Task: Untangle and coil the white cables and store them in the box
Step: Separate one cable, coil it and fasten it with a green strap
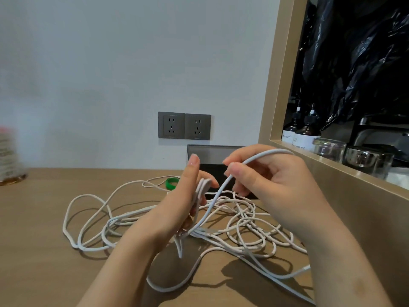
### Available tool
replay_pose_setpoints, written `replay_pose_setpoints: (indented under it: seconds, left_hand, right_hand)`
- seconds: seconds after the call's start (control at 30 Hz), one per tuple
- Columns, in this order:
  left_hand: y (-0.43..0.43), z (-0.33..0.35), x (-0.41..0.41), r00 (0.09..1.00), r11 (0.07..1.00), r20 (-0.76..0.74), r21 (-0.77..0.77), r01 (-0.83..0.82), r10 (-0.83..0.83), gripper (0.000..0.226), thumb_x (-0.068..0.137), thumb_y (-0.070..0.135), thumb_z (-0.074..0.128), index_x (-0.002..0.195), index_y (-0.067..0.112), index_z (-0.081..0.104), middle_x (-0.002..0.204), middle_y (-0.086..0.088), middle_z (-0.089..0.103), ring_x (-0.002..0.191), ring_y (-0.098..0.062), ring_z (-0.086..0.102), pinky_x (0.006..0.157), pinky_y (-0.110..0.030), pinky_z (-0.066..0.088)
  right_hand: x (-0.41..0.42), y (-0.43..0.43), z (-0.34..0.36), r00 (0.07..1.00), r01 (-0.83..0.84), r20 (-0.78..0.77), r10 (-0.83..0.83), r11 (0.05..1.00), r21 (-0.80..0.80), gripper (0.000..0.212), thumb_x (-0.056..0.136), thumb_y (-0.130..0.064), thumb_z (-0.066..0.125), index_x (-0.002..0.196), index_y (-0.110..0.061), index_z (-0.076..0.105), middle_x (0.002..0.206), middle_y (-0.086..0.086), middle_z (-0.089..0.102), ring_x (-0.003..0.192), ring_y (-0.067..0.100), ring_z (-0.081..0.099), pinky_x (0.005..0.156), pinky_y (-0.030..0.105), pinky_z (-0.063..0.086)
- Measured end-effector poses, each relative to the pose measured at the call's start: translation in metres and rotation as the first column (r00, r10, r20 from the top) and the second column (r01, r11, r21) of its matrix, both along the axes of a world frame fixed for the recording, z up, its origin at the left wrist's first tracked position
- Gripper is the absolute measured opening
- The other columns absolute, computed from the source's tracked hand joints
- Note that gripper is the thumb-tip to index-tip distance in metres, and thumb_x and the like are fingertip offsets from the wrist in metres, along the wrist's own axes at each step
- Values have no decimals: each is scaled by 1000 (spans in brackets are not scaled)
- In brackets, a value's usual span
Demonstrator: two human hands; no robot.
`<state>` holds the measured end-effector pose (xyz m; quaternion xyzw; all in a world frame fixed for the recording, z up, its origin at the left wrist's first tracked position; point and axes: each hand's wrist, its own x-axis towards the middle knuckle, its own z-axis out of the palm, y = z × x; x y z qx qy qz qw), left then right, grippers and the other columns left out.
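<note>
The left hand [188, 196] stands upright, its fingers closed around a small coil [202, 187] of a few turns. Just beside it, the right hand [272, 180] pinches the free strand [254, 159] between thumb and fingertips. Winding seems underway: lay each turn flat and feed slack without twisting. The other white cables [243, 222] sprawl tangled across the middle of the counter [44, 262]. The box [212, 151] sits at its back edge, near 1 green ring [171, 183].

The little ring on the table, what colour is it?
The ring is bright green; the head view shows it.
</note>
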<state>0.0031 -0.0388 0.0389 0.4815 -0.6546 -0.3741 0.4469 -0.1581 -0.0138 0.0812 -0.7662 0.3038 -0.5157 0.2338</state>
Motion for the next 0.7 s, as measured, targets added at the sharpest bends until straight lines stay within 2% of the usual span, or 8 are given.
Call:
replay_pose_setpoints:
  seconds: [0.13, 0.27, 0.33, 0.4, 0.47, 0.53, 0.6, 0.7]
  left_hand:
    - [8, 7, -7, 980, 980, 75, 88, 179, -186, 85, 67, 78, 4, 97, 23, 61, 69, 2, 50, 49, 0, 47, 53, -15, 39]
    - [13, 11, -13, 952, 944, -13, 124, 306, -307, 92, 62, 79, 3, 101, 15, 56, 69, -1, 47, 45, 1, 44, 48, -11, 37]
    - [15, 12, -11, 935, 924, -71, 142, 355, -348, 91, 60, 71, 1, 101, 9, 53, 66, 0, 47, 42, 2, 44, 45, -9, 36]
    - [13, 15, -17, 918, 908, -88, 137, 396, -387, 91, 69, 79, 2, 96, 10, 55, 61, 2, 50, 43, 0, 45, 44, -9, 37]
    - [13, 18, -19, 919, 906, -34, 159, 393, -392, 61, 82, 69, 32, 84, 12, 53, 62, -1, 50, 46, -4, 44, 43, -11, 37]
    - [11, 14, -15, 920, 916, 70, 150, 373, -386, 27, 79, 43, 60, 89, 19, 54, 67, 5, 52, 51, -4, 46, 47, -13, 38]
    - [11, 6, -8, 909, 911, 85, 101, 400, -409, 24, 73, 39, 62, 95, 33, 56, 66, 17, 52, 55, -1, 47, 51, -15, 40]
    - [9, 1, -5, 914, 910, -42, 85, 405, -403, 13, 78, 38, 57, 90, 37, 61, 73, 5, 53, 59, -6, 48, 50, -20, 43]
  right_hand:
    - [-2, -5, -3, 980, 199, -4, -200, 974, -113, 7, 79, -39, 60, 73, -41, 62, 86, -27, 62, 82, -6, 57, 65, 5, 44]
    - [-3, -13, -9, 951, 310, 38, -308, 943, -117, 19, 84, -32, 62, 71, -44, 57, 79, -38, 58, 86, -18, 51, 64, -2, 39]
    - [-4, -17, -12, 941, 339, 64, -334, 936, -97, 19, 85, -31, 61, 71, -43, 56, 70, -29, 60, 84, -20, 50, 62, -3, 38]
    - [-5, -18, -13, 934, 354, 81, -348, 931, -83, 18, 85, -31, 61, 71, -41, 57, 71, -24, 58, 81, -20, 50, 60, -2, 39]
    - [-5, -19, -15, 931, 362, 76, -357, 930, -69, 16, 86, -31, 60, 73, -40, 57, 74, -21, 58, 79, -19, 51, 60, -2, 39]
    - [-5, -22, -17, 928, 369, 70, -365, 928, -54, 15, 86, -32, 60, 74, -40, 57, 71, -19, 59, 77, -18, 51, 60, -1, 39]
    - [-5, -26, -19, 927, 369, 87, -365, 929, -23, 14, 86, -34, 59, 74, -40, 58, 67, -16, 62, 76, -15, 54, 58, 1, 41]
    - [-5, -30, -21, 932, 345, 96, -349, 937, 54, 13, 87, -36, 58, 75, -40, 59, 71, -27, 62, 71, -13, 56, 56, 5, 44]
